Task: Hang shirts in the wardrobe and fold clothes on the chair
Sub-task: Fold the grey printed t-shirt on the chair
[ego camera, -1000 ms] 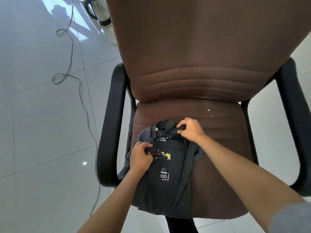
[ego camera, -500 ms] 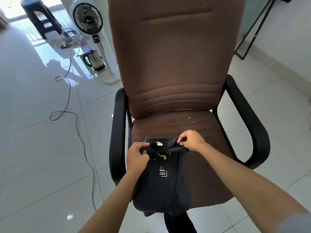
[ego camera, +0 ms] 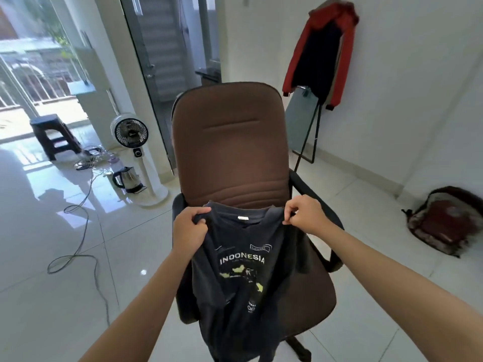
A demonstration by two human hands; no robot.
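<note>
A dark navy T-shirt (ego camera: 240, 280) with white "INDONESIA" lettering and a yellow map print hangs in the air in front of a brown office chair (ego camera: 230, 152). My left hand (ego camera: 189, 229) grips its left shoulder and my right hand (ego camera: 304, 215) pinches its right shoulder. The shirt faces me, spread open between both hands, its collar label showing. Its lower part drapes down over the chair's seat and hides most of it.
A red and black jacket (ego camera: 320, 50) hangs on a mirror stand at the right wall. A backpack (ego camera: 444, 220) lies on the floor to the right. To the left stand a white fan (ego camera: 129, 133), a kettle (ego camera: 126, 178), a dark stool (ego camera: 53, 135) and trailing cables (ego camera: 78, 241).
Both hands lifted the shirt off the chair seat and spread it open by the shoulders. My view tilted upward, so the room beyond the chair came into sight.
</note>
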